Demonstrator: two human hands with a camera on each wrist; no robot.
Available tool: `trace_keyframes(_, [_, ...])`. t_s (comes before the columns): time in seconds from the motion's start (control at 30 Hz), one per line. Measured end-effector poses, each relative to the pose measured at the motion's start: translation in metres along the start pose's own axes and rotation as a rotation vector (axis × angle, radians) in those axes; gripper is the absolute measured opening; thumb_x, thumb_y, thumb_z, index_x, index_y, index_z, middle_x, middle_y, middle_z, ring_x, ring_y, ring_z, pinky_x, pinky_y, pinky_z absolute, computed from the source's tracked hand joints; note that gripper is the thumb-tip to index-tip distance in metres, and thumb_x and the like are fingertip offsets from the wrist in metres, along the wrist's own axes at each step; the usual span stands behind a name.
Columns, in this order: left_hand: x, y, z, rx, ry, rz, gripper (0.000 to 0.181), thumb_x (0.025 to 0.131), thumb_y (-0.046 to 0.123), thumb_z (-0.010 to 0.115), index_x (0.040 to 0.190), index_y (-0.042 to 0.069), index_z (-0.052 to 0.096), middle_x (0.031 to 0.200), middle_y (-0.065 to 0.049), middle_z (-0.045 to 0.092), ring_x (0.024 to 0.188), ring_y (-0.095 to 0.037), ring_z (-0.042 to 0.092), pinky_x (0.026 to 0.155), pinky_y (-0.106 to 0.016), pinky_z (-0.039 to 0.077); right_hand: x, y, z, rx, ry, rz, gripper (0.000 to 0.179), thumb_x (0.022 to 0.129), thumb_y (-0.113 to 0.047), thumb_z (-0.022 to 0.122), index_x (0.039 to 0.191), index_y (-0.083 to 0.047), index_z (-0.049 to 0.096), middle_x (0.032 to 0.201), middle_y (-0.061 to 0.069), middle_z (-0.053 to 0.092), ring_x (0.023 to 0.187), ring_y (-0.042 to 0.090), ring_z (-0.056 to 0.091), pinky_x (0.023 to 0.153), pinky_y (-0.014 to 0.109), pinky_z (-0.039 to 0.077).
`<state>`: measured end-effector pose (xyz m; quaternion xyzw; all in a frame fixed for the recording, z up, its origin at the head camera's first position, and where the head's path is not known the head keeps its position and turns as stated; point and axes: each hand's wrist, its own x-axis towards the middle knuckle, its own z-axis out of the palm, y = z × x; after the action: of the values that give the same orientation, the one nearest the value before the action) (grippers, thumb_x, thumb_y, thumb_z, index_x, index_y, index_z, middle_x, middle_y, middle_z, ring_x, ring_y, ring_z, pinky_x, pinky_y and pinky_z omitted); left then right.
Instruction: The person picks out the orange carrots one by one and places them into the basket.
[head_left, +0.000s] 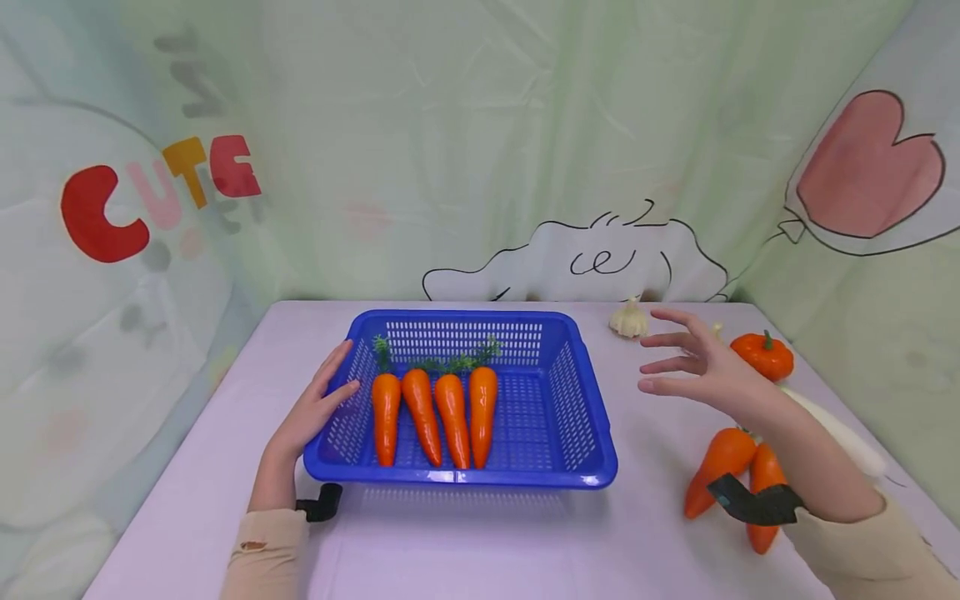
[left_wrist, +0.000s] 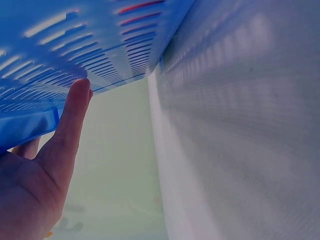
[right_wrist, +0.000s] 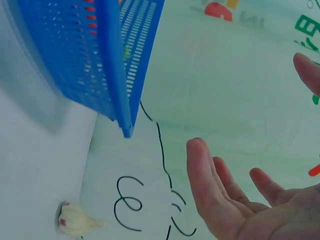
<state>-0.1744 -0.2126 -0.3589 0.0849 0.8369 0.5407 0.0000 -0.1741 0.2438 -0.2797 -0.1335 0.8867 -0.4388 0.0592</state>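
A blue plastic basket stands on the table with several orange carrots lying side by side in it, their green tops toward the far wall. My left hand rests at the basket's left rim, its fingers fairly straight and the thumb reaching over the edge. From the left wrist view, a finger lies against the slatted outer wall. Off the basket's right side, my right hand hangs in the air, fingers spread and loosely bent, holding nothing. The right wrist view has the same hand apart from the basket.
Behind the right hand stand a garlic bulb and an orange pumpkin. A long white vegetable lies at the right edge. Two more carrots lie partly under the right forearm. A printed curtain surrounds the table.
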Motion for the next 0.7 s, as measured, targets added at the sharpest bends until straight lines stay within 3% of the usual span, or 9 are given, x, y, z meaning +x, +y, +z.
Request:
trace_keyframes(0.1, [-0.001,0.000,0.000,-0.003,0.001,-0.003,0.061,0.094,0.015,0.044,0.147,0.009,0.015,0.152,-0.013,0.005,0.137,-0.037,0.004,0.101,-0.067,0.006,-0.007,0.009,-0.005,-0.012,0.034,0.006,0.088,0.084,-0.026,0.066,0.146,-0.013,0.004,0.134,0.027,0.037,0.109,0.038,0.053,0.082,0.057,0.046])
trace_keyframes(0.27, [-0.001,0.000,0.001,-0.013,0.004,0.000,0.060,0.094,0.015,0.044,0.147,0.009,0.015,0.152,-0.013,0.005,0.137,-0.037,0.004,0.101,-0.067,0.006,-0.016,0.024,-0.011,-0.009,0.073,0.001,0.083,0.086,-0.023,0.063,0.146,-0.011,0.006,0.134,0.026,0.037,0.097,0.005,0.059,0.080,0.055,0.047])
trace_keyframes(0.33, [-0.001,0.000,0.001,-0.015,0.004,-0.001,0.060,0.094,0.015,0.044,0.147,0.009,0.015,0.152,-0.013,0.005,0.137,-0.037,0.004,0.101,-0.067,0.006,-0.019,0.030,-0.012,-0.005,0.090,0.001,0.082,0.087,-0.021,0.063,0.145,-0.010,0.007,0.134,0.026,0.037,0.091,-0.005,0.056,0.078,0.048,0.051])
trace_keyframes(0.5, [-0.001,-0.002,0.001,-0.014,0.007,0.003,0.061,0.094,0.015,0.044,0.147,0.009,0.015,0.152,-0.013,0.005,0.137,-0.037,0.004,0.101,-0.067,0.007,-0.025,0.045,-0.014,-0.002,0.135,-0.003,0.081,0.086,-0.019,0.064,0.145,-0.010,0.008,0.129,0.020,0.039,0.087,-0.010,0.055,0.069,0.023,0.053])
trace_keyframes(0.63, [0.000,-0.002,0.001,-0.012,0.011,0.008,0.061,0.094,0.015,0.044,0.147,0.009,0.016,0.152,-0.014,0.005,0.137,-0.037,0.005,0.101,-0.067,0.007,-0.030,0.056,-0.015,-0.016,0.158,-0.004,0.083,0.086,-0.018,0.064,0.145,-0.010,0.007,0.125,0.011,0.040,0.086,-0.010,0.055,0.068,0.017,0.051])
trace_keyframes(0.7, [0.000,-0.002,0.001,-0.011,0.010,0.008,0.061,0.094,0.015,0.044,0.147,0.009,0.016,0.152,-0.014,0.005,0.137,-0.037,0.005,0.101,-0.067,0.007,-0.032,0.060,-0.016,-0.032,0.167,0.008,0.084,0.085,-0.019,0.065,0.145,-0.008,0.007,0.125,0.013,0.041,0.085,-0.012,0.053,0.067,0.016,0.050])
